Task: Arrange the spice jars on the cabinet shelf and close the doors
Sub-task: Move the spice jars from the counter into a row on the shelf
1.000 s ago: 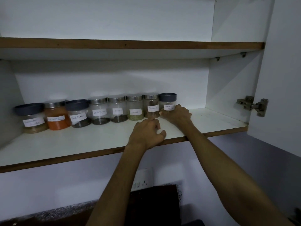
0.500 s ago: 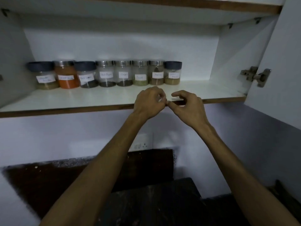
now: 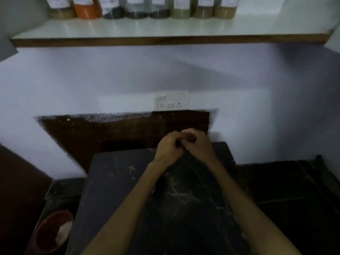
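Several labelled spice jars [image 3: 139, 8] stand in one row along the back of the white cabinet shelf [image 3: 165, 27] at the top of the view; their lids are cut off by the frame. One jar holds orange powder [image 3: 86, 10]. Far below the shelf, over a dark counter, my left hand [image 3: 168, 149] and my right hand [image 3: 197, 143] are curled and touch each other. Neither holds a jar. The cabinet doors stand open, with only a corner of the left door [image 3: 7, 39] showing.
A dark stone counter [image 3: 184, 199] lies under my arms. A white socket plate [image 3: 173, 100] is on the wall above a dark backsplash. A red bowl [image 3: 53, 230] with something white in it sits at the lower left.
My hands left the jars and dropped from the shelf edge down to the counter, coming together. The view tilted down, so the shelf moved to the top of the frame.
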